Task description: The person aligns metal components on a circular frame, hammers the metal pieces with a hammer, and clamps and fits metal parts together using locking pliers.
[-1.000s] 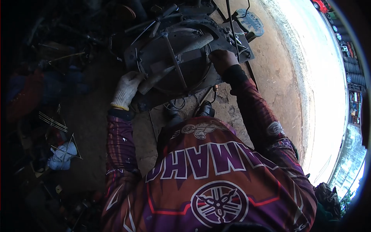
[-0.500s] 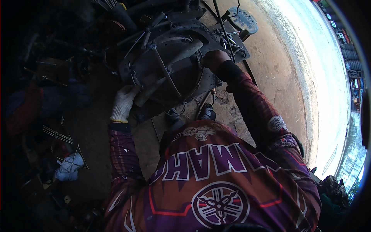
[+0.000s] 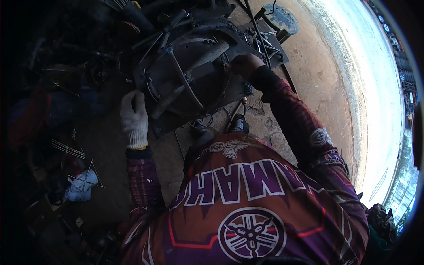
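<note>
A round metal frame (image 3: 180, 73) with a curved crossbar and flat bars lies on a dark metal worktable (image 3: 168, 128) in front of me. My right hand (image 3: 246, 67), bare, is at the right side of the frame. Its fingers are closed on the rim of the ring there. My left hand (image 3: 134, 115) wears a white knitted glove and hangs just left of the frame, apart from it. The back of the glove faces me, and its fingers are mostly hidden and dark.
A worn stool (image 3: 280, 20) stands beyond the table on the right. A cable with a brass-coloured fitting (image 3: 244, 101) hangs at the table's near edge. On the dark floor at left are thin rods (image 3: 68, 148) and a whitish bundle (image 3: 82, 185).
My left hand has moved left and slightly up, away from the flat bar at the frame's near left. My right hand stays at the ring's right side.
</note>
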Demonstrator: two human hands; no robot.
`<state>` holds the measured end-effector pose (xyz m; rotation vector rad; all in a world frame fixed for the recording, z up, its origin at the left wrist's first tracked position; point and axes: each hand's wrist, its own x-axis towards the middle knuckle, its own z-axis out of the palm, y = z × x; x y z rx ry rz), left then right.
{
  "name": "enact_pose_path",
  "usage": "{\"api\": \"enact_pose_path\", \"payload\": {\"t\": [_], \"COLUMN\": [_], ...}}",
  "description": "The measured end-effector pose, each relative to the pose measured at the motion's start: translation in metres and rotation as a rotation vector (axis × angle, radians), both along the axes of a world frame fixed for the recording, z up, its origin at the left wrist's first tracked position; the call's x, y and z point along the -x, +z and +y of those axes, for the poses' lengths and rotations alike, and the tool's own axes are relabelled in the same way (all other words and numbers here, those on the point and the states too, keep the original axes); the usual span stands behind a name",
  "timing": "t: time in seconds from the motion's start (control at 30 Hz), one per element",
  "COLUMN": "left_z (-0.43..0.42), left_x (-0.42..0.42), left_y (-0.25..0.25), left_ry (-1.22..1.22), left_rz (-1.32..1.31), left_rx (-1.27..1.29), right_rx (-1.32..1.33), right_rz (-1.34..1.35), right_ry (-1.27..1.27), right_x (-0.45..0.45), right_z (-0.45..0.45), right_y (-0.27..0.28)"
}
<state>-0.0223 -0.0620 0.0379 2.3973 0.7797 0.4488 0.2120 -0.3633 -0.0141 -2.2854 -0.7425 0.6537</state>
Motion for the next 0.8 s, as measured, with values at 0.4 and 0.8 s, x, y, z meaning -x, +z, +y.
{"api": "enact_pose_path", "payload": {"t": [0.4, 0.8], "left_z": [-0.169, -0.173], "left_x": [0.007, 0.044], "left_y": [0.003, -0.006], "left_ry": [-0.064, -0.171], "left_rz": [-0.306, 0.252], "left_rx": [-0.302, -0.651], "right_rx": [0.023, -0.447], "right_rz": [0.057, -0.354], "right_ry": [-0.121, 0.046], "right_x": [0.015, 0.104], "right_z": [-0.009, -0.057], "right_y": [0.015, 0.018]}}
